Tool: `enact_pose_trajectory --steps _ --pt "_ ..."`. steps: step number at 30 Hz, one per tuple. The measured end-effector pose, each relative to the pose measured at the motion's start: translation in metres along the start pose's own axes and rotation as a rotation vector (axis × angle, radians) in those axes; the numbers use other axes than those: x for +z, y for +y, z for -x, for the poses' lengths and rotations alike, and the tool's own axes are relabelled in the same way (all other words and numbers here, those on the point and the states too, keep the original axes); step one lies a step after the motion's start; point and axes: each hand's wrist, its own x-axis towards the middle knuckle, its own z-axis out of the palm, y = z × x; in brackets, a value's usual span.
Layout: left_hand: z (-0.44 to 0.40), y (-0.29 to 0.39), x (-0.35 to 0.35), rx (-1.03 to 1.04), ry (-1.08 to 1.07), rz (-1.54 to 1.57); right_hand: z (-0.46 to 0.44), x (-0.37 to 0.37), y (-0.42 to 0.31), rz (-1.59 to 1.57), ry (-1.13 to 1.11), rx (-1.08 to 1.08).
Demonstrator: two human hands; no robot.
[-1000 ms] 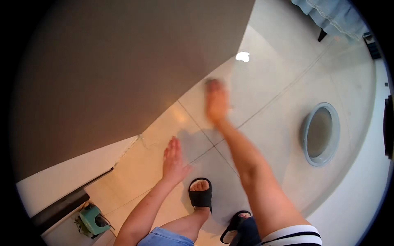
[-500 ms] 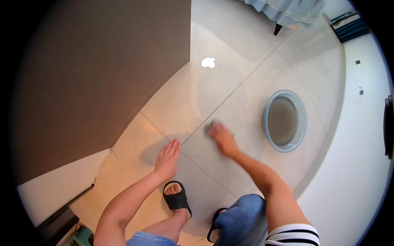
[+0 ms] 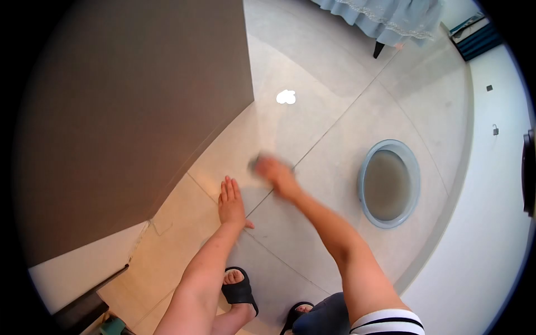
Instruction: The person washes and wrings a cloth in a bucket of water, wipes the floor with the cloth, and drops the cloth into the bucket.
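Note:
My right hand (image 3: 279, 176) presses a dark grey cloth (image 3: 254, 165) against the pale tiled floor (image 3: 329, 184); hand and cloth are smeared by motion, and the palm hides much of the cloth. Left of it and a little nearer to me, my left hand (image 3: 231, 205) lies flat on the floor, fingers stretched forward and thumb out to the right. It holds nothing. To the right of my right arm stands a light blue plastic basin (image 3: 412, 167) with murky grey-brown water (image 3: 386, 187) in it.
A large brown panel (image 3: 139, 111) rises at the left. Along the right runs a white wall (image 3: 474, 234). A light blue skirted piece of furniture (image 3: 385, 19) with a dark leg (image 3: 378, 50) stands at the top. My feet wear black slides (image 3: 240, 291).
My right hand has swept the cloth leftward and slightly away from me. The left hand has shifted a little forward, its fingers now pointing more straight ahead. The view has tilted slightly.

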Motion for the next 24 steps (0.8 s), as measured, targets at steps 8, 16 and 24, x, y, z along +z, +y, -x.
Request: enact_pose_trajectory --steps 8,16,24 --pt "-0.001 0.002 -0.002 0.019 0.051 0.007 0.086 -0.089 -0.019 -0.148 -0.132 0.179" --pt "0.006 0.000 -0.006 0.033 0.054 0.113 0.085 -0.056 -0.024 0.036 0.143 0.211" --pt "-0.102 0.049 -0.085 0.216 0.221 0.302 0.042 -0.090 0.038 0.309 0.518 0.558"
